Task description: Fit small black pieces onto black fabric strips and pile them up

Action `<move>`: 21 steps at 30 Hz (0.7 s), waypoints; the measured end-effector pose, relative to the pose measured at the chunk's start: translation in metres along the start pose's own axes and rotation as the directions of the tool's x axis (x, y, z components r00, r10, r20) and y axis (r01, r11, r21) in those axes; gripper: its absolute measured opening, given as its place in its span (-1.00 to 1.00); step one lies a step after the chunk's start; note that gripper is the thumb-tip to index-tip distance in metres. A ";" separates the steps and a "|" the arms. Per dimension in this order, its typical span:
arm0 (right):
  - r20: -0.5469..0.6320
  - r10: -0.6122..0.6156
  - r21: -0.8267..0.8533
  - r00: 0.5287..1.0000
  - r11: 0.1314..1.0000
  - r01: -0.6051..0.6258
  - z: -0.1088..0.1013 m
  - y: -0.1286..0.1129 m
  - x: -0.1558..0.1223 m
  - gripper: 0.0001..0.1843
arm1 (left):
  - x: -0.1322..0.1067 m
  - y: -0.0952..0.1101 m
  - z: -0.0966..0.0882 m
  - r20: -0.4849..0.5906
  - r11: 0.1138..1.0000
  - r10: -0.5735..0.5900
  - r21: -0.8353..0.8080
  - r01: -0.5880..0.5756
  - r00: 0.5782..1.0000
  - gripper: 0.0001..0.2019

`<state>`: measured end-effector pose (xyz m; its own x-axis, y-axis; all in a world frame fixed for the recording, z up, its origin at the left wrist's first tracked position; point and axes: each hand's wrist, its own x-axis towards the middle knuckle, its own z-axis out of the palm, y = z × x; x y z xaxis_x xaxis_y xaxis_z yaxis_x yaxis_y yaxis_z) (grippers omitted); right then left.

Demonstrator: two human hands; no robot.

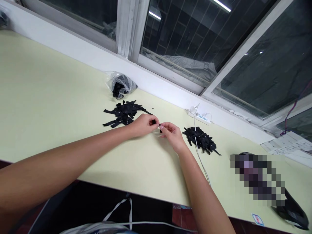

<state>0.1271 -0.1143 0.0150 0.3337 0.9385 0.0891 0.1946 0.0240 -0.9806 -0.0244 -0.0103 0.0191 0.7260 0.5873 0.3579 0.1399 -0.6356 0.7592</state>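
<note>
And there, at the centre of the frame, the left hand [143, 125] had its thumb and fingers closed on a small black strip [153, 122], while the right hand [172, 134] pinched black material just beside it, fingertips almost meeting! One piece or two? The fingers hid too much to tell. Fiddly stuff: with so little to grip, a loose pinch could well have let it slip onto the bench [141, 162].

Just left of the hands sprawled the left pile of black strips [124, 113], so near that a careless forearm might have scattered it. Above that slumped a clear plastic bag [122, 85] with more black pieces inside. Right of centre, the right pile of black strips [200, 139] had a white cable [198, 152] running across it, and there was the danger: one snag by the right arm could have dragged pieces away.
</note>
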 end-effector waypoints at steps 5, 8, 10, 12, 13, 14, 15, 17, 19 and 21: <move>0.011 -0.010 -0.048 1.000 0.999 0.011 0.002 -0.002 -0.001 -0.57 | 0.000 0.000 0.000 0.005 0.997 0.006 0.072 -0.007 1.000 -0.83; 0.029 0.012 -0.072 1.000 0.997 -0.010 0.002 0.000 0.000 -0.61 | 0.000 0.000 0.002 0.010 0.996 0.008 0.093 -0.009 1.000 -0.84; 0.014 0.018 -0.079 1.000 0.997 -0.017 0.001 0.002 0.001 -0.63 | 0.001 -0.003 0.003 0.018 0.996 0.007 0.091 -0.009 1.000 -0.84; -0.025 0.020 -0.080 0.999 0.997 -0.022 0.000 0.004 0.003 -0.65 | 0.003 -0.008 0.001 0.003 0.994 -0.005 0.105 0.005 1.000 -0.84; -0.052 0.019 -0.079 0.998 0.997 -0.023 -0.002 0.005 0.004 -0.65 | 0.005 -0.011 0.000 -0.039 0.992 -0.008 0.127 0.013 0.999 -0.83; -0.088 0.018 -0.083 0.996 0.996 -0.025 -0.003 0.007 0.005 -0.66 | 0.006 -0.014 -0.003 -0.105 0.987 0.000 0.161 0.017 0.994 -0.81; -0.130 0.015 -0.093 0.991 0.995 -0.027 -0.005 0.008 0.006 -0.66 | 0.007 -0.016 -0.005 -0.183 0.979 0.021 0.202 0.017 0.983 -0.77; -0.221 -0.001 -0.133 0.975 0.991 -0.030 -0.007 0.011 0.008 -0.66 | 0.008 -0.018 -0.010 -0.296 0.962 0.076 0.272 0.008 0.952 -0.67; -0.283 -0.034 -0.196 0.958 0.980 -0.023 -0.008 0.013 0.009 -0.63 | 0.006 -0.015 -0.010 -0.268 0.961 0.086 0.275 -0.010 0.960 -0.62; -0.287 -0.077 -0.253 0.955 0.967 0.002 -0.006 0.014 0.008 -0.63 | 0.002 -0.008 -0.004 -0.137 0.979 0.052 0.204 -0.023 0.989 -0.59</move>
<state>0.1378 -0.1085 0.0035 0.5680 0.7956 0.2105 0.4225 -0.0625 -0.9042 -0.0271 -0.0018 0.0162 0.6330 0.6166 0.4681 0.2576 -0.7379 0.6238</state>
